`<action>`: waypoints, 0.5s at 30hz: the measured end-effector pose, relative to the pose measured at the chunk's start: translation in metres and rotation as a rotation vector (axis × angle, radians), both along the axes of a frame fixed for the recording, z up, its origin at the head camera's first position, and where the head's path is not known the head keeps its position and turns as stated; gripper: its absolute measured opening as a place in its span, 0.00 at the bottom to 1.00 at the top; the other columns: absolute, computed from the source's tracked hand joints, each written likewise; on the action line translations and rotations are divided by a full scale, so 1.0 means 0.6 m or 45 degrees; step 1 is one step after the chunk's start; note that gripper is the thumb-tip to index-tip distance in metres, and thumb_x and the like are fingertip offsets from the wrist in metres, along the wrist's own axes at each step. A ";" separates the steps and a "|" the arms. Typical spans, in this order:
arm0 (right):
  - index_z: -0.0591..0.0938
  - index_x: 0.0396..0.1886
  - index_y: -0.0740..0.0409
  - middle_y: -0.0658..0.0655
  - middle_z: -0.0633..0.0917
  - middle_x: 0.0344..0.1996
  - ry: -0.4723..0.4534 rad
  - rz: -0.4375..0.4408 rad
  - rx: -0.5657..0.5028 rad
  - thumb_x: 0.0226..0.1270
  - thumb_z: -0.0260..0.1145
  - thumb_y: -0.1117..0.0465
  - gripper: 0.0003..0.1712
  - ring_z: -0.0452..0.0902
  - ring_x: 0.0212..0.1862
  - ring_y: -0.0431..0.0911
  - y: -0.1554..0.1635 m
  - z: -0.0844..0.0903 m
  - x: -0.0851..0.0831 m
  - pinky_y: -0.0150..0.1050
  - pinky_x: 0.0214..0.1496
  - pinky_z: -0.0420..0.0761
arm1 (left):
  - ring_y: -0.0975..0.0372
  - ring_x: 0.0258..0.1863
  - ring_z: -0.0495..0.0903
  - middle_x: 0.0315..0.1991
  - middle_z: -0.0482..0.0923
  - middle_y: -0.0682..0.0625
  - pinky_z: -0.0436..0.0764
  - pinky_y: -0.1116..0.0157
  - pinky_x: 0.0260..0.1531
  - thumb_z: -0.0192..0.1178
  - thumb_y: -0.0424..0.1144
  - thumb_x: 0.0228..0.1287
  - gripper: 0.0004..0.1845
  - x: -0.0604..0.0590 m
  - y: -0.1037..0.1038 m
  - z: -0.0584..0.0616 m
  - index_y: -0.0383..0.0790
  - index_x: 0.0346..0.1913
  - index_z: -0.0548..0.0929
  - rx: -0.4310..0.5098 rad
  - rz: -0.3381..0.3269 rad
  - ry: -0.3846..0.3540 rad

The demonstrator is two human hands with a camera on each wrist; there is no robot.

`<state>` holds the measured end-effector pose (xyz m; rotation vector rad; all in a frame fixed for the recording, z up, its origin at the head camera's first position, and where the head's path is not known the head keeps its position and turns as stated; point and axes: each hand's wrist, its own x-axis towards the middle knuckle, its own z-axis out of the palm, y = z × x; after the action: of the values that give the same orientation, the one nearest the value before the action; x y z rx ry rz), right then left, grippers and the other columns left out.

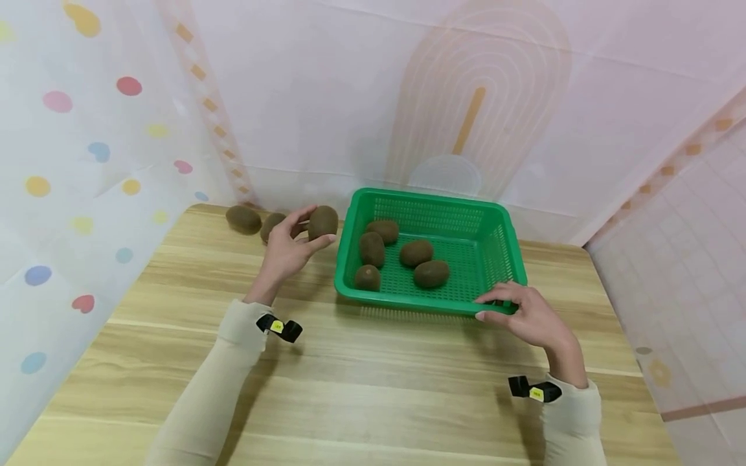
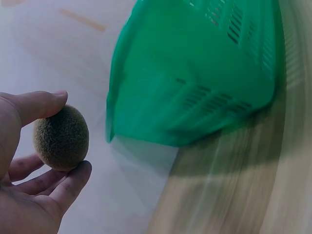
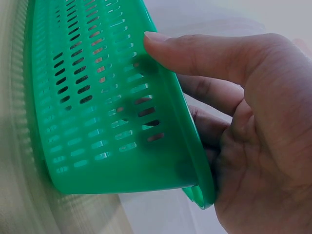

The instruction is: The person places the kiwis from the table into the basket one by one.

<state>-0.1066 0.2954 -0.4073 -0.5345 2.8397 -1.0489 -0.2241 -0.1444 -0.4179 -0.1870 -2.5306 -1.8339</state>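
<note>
My left hand [image 1: 289,244] pinches a brown fuzzy kiwi [image 1: 323,223] between thumb and fingers, just left of the green plastic basket [image 1: 408,302]. In the left wrist view that kiwi [image 2: 61,138] is held up beside the basket's outer wall [image 2: 161,87]. My right hand [image 1: 527,315] grips the basket's near right corner, thumb outside and fingers over the rim, as the right wrist view shows with the hand [image 3: 263,112] at the rim [image 3: 187,119]. Several kiwis lie in the basket, mostly on its left side, among them one kiwi [image 1: 431,274] near the middle.
Left of the basket, at the table's back edge, lie a kiwi [image 1: 243,220] and another kiwi [image 1: 271,224] partly hidden behind my left hand. The wooden table [image 1: 373,388] meets a patterned curtain [image 1: 303,97] at the back.
</note>
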 end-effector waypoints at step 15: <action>0.91 0.45 0.44 0.46 0.89 0.40 0.013 0.006 0.010 0.66 0.75 0.57 0.09 0.75 0.49 0.44 0.003 -0.005 -0.003 0.48 0.55 0.75 | 0.53 0.70 0.73 0.73 0.70 0.49 0.78 0.49 0.67 0.76 0.43 0.60 0.39 0.023 0.053 0.031 0.48 0.74 0.72 0.073 -0.117 0.058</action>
<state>-0.1082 0.2972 -0.4105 -0.5469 2.8489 -1.0370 -0.2102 -0.1127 -0.3990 -0.3459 -2.4757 -1.9077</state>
